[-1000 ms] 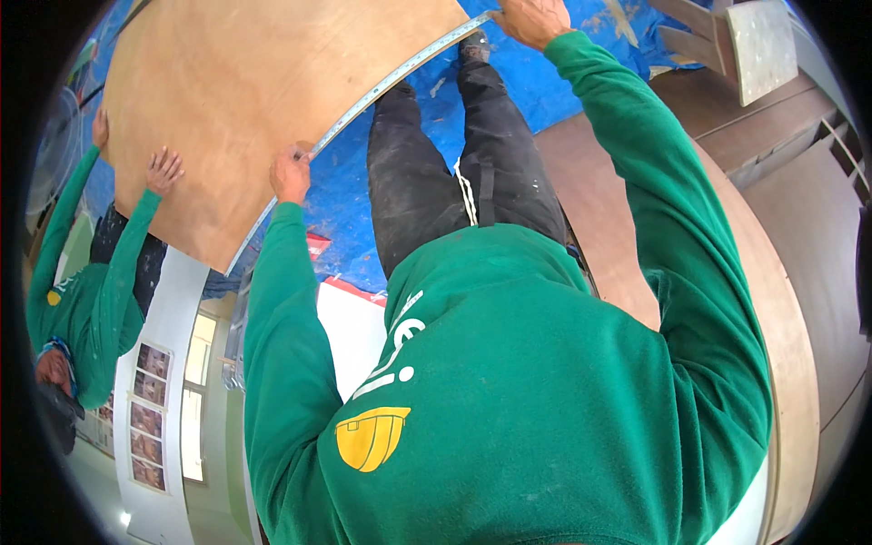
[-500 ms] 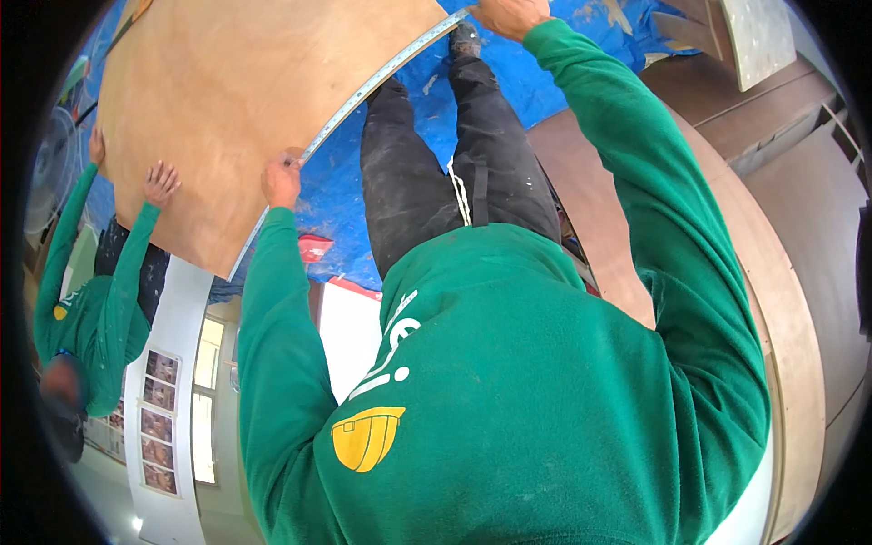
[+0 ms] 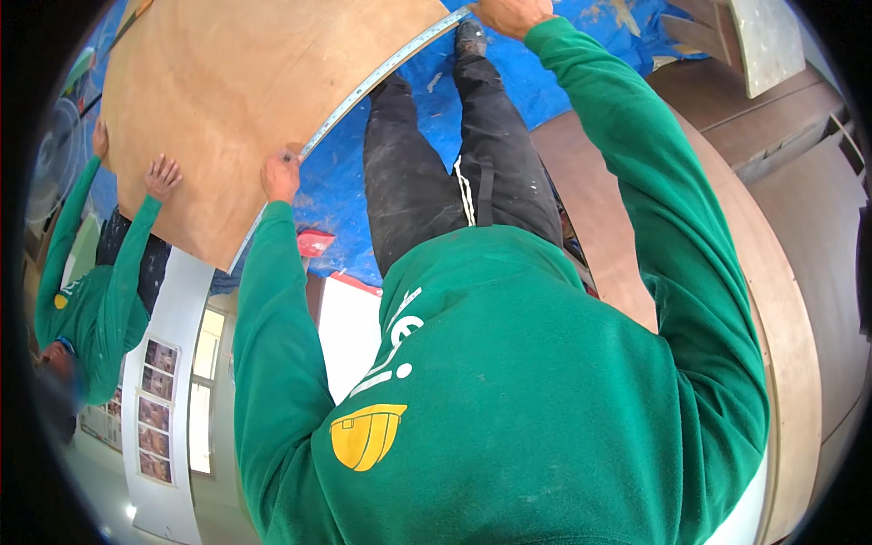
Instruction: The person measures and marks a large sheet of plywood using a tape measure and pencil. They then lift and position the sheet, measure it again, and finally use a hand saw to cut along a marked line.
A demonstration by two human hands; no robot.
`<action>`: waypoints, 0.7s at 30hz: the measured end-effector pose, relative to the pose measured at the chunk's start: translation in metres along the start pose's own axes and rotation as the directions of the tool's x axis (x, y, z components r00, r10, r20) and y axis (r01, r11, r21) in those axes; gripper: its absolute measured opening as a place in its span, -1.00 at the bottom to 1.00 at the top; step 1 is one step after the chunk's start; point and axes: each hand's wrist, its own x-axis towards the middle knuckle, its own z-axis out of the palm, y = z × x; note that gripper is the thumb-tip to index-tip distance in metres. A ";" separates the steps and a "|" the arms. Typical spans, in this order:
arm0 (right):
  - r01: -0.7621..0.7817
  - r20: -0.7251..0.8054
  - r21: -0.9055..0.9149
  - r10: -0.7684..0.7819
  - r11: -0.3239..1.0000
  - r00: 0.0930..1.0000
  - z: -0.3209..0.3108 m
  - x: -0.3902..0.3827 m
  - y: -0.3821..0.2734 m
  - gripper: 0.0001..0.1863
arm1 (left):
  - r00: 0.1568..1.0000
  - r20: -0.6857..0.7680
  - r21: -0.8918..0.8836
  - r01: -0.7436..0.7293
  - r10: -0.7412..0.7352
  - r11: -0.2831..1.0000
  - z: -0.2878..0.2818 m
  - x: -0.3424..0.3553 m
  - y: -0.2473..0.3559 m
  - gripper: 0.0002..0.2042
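A large light-brown plywood sheet [image 3: 236, 82] fills the upper left. Along its edge runs a long pale measuring rule [image 3: 377, 77] with graduation marks, which looks curved in this view. My left hand [image 3: 280, 175] is closed at the board's edge, its fingers pinched over the rule; a small dark thing shows at the fingertips, too small to name. Near the upper border, my right hand [image 3: 510, 14] is closed around the rule's far end, its fingers partly cut off. A co-worker's two hands [image 3: 162, 178] rest on the sheet's left side, one lying flat.
Blue plastic sheeting [image 3: 341, 209] covers the floor around my legs [image 3: 418, 173]. At right stand brown boards [image 3: 599, 200] and a pale panel [image 3: 763, 45]. The co-worker in a green sweatshirt [image 3: 100, 309] is at left. A red item [image 3: 314, 242] lies beside my left forearm.
Both my hands keep their places on the rule. The whole view has shifted very slightly; the co-worker's head has moved a little.
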 end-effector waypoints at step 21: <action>0.005 -0.006 -0.023 -0.005 1.000 1.000 0.004 -0.002 0.002 -0.82 | 1.000 0.000 0.012 0.018 -0.018 1.000 0.001 0.000 0.001 -0.79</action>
